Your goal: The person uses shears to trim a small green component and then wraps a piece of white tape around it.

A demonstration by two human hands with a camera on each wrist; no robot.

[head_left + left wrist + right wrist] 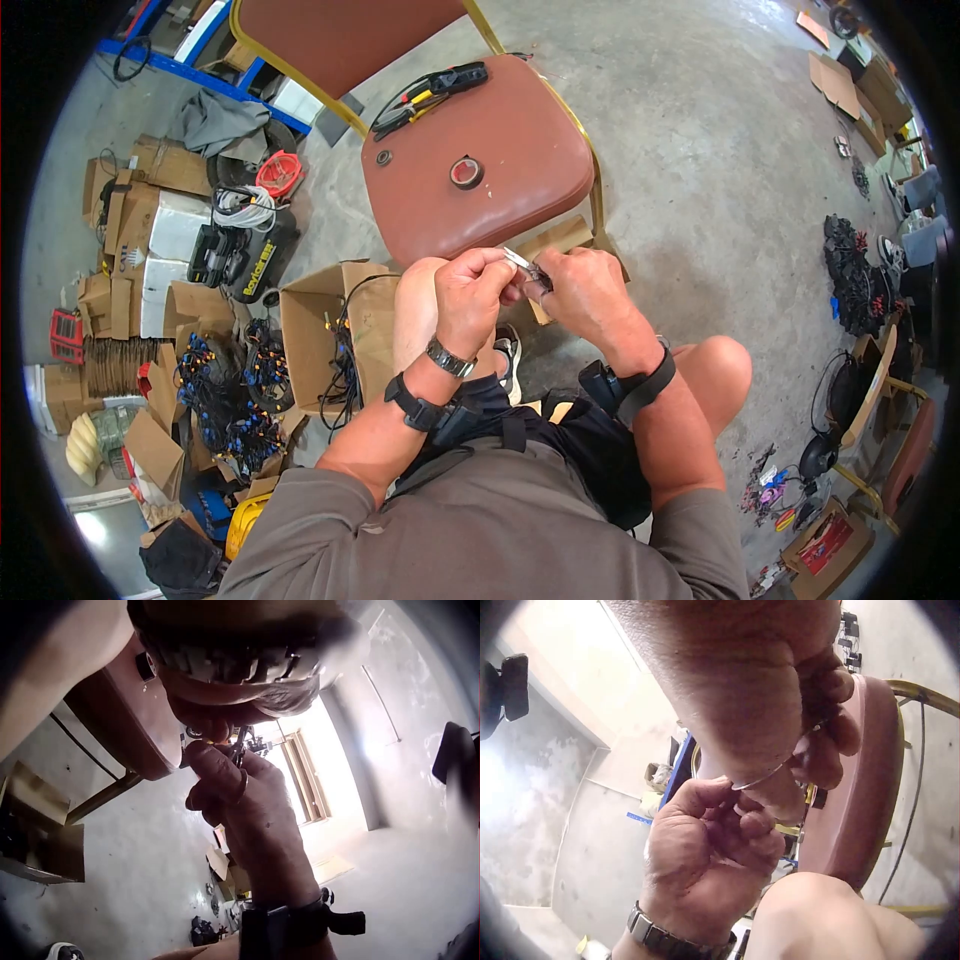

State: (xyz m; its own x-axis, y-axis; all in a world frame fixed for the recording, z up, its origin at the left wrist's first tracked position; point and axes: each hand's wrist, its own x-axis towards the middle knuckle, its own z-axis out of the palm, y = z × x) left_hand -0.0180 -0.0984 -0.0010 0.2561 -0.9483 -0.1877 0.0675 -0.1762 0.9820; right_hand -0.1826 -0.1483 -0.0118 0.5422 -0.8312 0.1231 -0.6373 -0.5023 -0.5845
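My left hand (470, 300) pinches a thin white wire-like strip (517, 258) between thumb and fingertips, in front of the chair seat. Close beside it, my right hand (588, 292) has its fingers curled round a small dark metal tool (541, 280), mostly hidden in the grip. In the left wrist view, the narrow metal part of this tool (239, 747) rises between the right hand's fingers, and a ring (244, 786) circles one finger. From the right wrist view, a thin pale strip (763, 777) runs from the left fingertips towards the right fingers.
On the brown chair seat (540, 150) lie a roll of tape (466, 172), a small ring (384, 157) and a black tool with cables (440, 90). An open cardboard box (308, 300) stands at the left knee. Bundled wires (225, 390) fill boxes further left.
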